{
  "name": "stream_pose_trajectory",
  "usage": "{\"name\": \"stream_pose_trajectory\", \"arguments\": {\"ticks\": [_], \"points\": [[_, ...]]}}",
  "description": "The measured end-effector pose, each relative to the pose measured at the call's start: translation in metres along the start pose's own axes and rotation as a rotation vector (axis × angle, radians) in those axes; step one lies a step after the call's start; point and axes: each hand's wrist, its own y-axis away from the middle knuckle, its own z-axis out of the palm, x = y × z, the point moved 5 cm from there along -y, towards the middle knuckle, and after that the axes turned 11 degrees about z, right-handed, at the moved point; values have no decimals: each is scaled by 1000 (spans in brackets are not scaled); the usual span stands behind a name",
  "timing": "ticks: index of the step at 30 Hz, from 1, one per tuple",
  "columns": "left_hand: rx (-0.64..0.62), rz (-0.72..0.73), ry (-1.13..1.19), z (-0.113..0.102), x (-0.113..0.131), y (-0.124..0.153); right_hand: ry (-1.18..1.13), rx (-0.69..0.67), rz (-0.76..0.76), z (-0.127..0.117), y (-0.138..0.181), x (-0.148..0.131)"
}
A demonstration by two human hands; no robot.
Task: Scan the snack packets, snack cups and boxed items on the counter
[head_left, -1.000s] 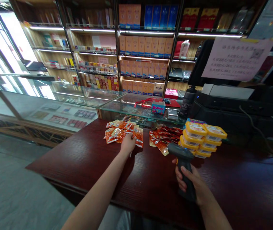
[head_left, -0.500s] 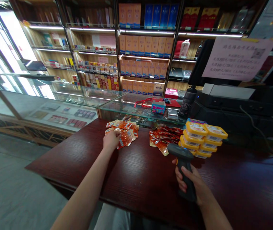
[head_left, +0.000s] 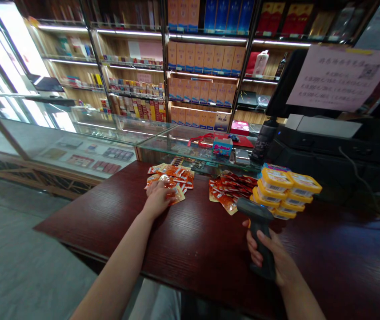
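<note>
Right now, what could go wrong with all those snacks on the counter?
1. The scanner in the right hand sits close to the stack of yellow-lidded tubs; a careless swing could topple it.
2. The orange packets under the left hand lie loose and overlapping, so a push might slide some into the red packets beside them and mix the piles.

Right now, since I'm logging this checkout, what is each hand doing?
Left hand: open, resting flat on the orange snack packets.
Right hand: closed around the handheld scanner.
</note>
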Motion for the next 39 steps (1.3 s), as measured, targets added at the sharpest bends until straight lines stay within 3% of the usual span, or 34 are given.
{"name": "stream_pose_trajectory", "arguments": {"ticks": [4, 9, 16, 24, 29, 32, 39], "points": [[62, -1, -5, -2, 8, -2, -7, 11, -1, 1, 0, -2], [76, 92, 38, 3, 52, -18, -28, 53, -11, 0, -1, -4], [-67, 135, 193, 46, 114, -52, -70, 76, -27, -3, -1, -6], [87, -122, 207, 75, 112, -93, -82, 68, -34, -2, -4, -8], [194, -78, 276, 71, 121, -128, -81, 53, -26, -2, -7, -7], [190, -1, 227, 68, 129, -146, -95, 50, -16, -4, -8, -6], [148, 50, 212, 65, 136, -155, -107, 57, 3, -5, -9, -4]]}}
